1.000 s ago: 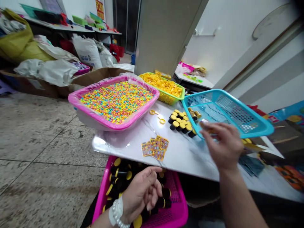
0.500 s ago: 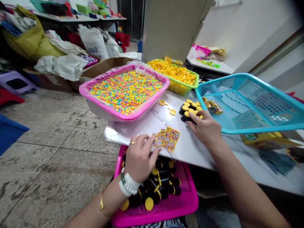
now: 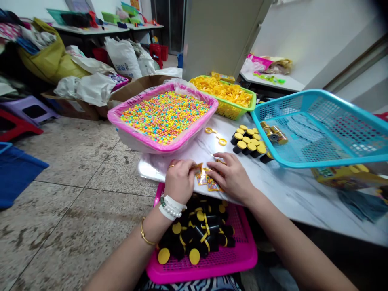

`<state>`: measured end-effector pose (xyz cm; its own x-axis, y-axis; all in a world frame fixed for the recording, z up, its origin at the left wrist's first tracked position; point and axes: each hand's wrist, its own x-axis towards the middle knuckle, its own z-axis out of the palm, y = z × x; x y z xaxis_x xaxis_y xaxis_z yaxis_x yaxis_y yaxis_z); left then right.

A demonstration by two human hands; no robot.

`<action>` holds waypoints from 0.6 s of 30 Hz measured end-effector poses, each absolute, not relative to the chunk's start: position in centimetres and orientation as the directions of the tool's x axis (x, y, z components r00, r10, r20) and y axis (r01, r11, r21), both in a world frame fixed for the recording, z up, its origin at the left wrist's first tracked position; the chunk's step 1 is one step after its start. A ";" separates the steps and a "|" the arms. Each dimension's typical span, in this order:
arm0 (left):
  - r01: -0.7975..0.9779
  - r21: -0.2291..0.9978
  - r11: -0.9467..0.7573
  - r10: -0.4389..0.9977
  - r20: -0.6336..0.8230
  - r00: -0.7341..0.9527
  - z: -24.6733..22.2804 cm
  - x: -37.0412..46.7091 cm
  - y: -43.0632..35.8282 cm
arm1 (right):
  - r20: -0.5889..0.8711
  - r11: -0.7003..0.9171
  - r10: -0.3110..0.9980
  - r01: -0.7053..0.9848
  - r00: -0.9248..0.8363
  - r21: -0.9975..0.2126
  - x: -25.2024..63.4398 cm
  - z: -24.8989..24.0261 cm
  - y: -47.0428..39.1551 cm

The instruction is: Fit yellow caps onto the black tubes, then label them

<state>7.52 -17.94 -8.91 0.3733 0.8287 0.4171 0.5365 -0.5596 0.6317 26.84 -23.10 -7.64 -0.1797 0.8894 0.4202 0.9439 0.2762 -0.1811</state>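
Observation:
My left hand point(image 3: 181, 180) is closed in a pinch at the table's front edge, with a small yellow-orange printed label point(image 3: 198, 167) between thumb and fingers. Close beside it, my right hand point(image 3: 233, 176) rests with fingers stretched over the other labels point(image 3: 213, 185), partly hiding them. Behind my right hand, black tubes with yellow caps point(image 3: 250, 147) stand upright in a cluster. Two yellow ring-ended pieces point(image 3: 222, 141) lie to the left of that cluster. Below my hands, a pink basket point(image 3: 242, 258) holds many black and yellow tubes lying jumbled.
A pink tray point(image 3: 163, 148) of coloured beads stands on the table's left. Behind it is a green basket point(image 3: 239, 112) of yellow plastic pieces. On the right, a blue basket point(image 3: 321, 161) contains a few label-wrapped tubes point(image 3: 275, 134). A yellow printed box point(image 3: 339, 180) lies beneath its rim.
My right hand has left the capped tubes and moved left onto the labels. My left hand now pinches one label, its edge lifted. The labels have been spread apart.

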 end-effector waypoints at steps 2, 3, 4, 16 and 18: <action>0.491 0.732 -0.472 0.882 0.381 0.278 -8.5 7.2 -18.0 | 0.460 0.270 0.873 0.945 -0.160 -0.184 26.6 -7.9 -22.8; 0.448 0.793 -0.412 0.910 0.340 0.236 -8.1 7.0 -18.2 | 0.496 0.259 0.859 0.945 -0.130 -0.201 26.4 -7.7 -22.9; 0.390 0.853 -0.347 0.935 0.283 0.214 -7.7 6.8 -18.5 | 0.534 0.250 0.841 0.939 -0.088 -0.238 26.2 -7.4 -23.3; 0.099 0.980 -0.174 0.959 0.146 0.242 -6.0 5.5 -25.4 | 0.209 0.049 0.926 0.448 0.316 -0.893 21.3 -5.9 -30.5; 0.099 0.974 -0.202 0.951 0.171 0.256 -6.0 5.6 -25.7 | 0.218 0.059 0.917 0.429 0.333 -0.902 21.2 -6.4 -30.8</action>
<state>5.56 -25.73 -6.02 0.2564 0.9512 0.1715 0.0993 -0.2024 0.9743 21.20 -30.78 -6.44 0.3331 0.9172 0.2184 0.4287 0.0590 -0.9015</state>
